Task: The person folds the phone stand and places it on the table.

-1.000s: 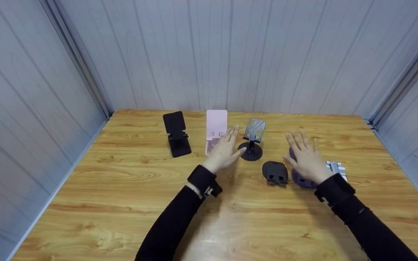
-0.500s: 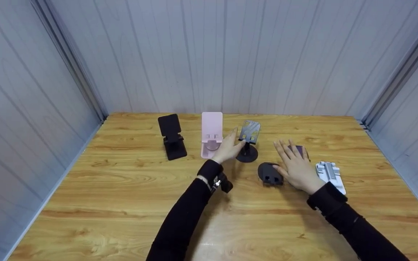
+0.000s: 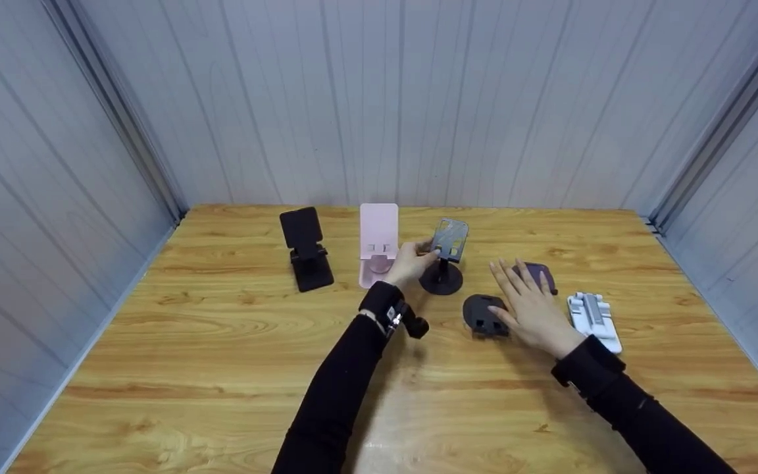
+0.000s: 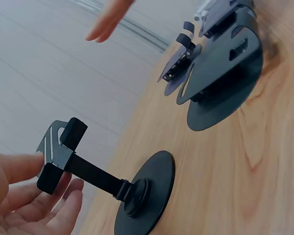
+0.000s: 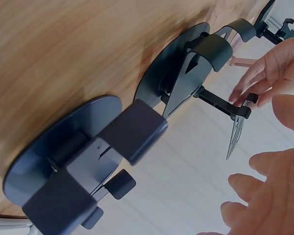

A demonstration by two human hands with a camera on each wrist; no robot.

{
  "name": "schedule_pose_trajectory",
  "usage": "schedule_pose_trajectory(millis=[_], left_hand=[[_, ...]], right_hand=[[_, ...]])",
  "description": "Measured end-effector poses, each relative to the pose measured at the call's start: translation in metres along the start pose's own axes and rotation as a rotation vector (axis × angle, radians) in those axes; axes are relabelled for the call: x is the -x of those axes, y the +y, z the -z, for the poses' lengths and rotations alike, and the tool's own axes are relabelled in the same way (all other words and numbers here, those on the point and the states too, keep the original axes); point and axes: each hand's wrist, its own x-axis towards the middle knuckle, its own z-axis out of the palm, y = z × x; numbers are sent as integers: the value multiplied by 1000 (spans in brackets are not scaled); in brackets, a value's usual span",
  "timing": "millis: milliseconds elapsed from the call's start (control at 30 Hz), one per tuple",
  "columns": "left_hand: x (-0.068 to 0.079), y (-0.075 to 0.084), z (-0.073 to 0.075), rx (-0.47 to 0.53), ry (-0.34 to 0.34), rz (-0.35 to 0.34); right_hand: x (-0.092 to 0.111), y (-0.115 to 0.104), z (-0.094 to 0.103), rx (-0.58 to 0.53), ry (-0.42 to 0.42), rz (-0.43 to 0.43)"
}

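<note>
My left hand (image 3: 412, 264) is at the upright phone stand (image 3: 450, 236) with the round black base. Thumb and fingers pinch the edge of its slotted plate, as the left wrist view shows on the phone stand (image 4: 97, 177). The base rests on the table. With fingers spread, my right hand (image 3: 531, 315) hovers over a folded purple phone stand (image 3: 538, 272), partly hiding it. The thumb overlaps the right edge of a folded black phone stand (image 3: 480, 311) in the head view; contact cannot be told there. The right wrist view shows the right hand (image 5: 272, 188) apart from the stands.
A pink phone stand (image 3: 379, 225) and a black phone stand (image 3: 302, 230) stand unfolded to the left. At the right lies a folded white phone stand (image 3: 595, 321). Pale panel walls (image 3: 379, 99) enclose the wooden table (image 3: 221, 368) at the back and sides.
My left hand has moved from in front of the pink stand to the round-based stand and curled its fingers onto the plate. The right hand has shifted slightly left. The head view has shifted.
</note>
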Motion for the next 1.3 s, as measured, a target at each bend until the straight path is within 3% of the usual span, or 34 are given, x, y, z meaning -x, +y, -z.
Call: schedule_pose_trajectory(millis=[200, 400, 667, 900, 1100, 1300], left_hand=[[-2, 3, 2, 22, 38, 61], [-3, 0, 1, 175, 9, 86], [3, -3, 7, 182, 18, 53], [18, 18, 12, 346, 1, 11], [37, 41, 16, 350, -33, -54], [54, 55, 17, 277, -63, -120]], right_hand=[[0, 0, -3, -16, 2, 4], [-1, 0, -2, -21, -4, -3], [-5, 0, -3, -31, -7, -8], [-8, -2, 1, -76, -1, -44], [-16, -6, 4, -258, 70, -35], [-22, -9, 7, -551, 104, -78]])
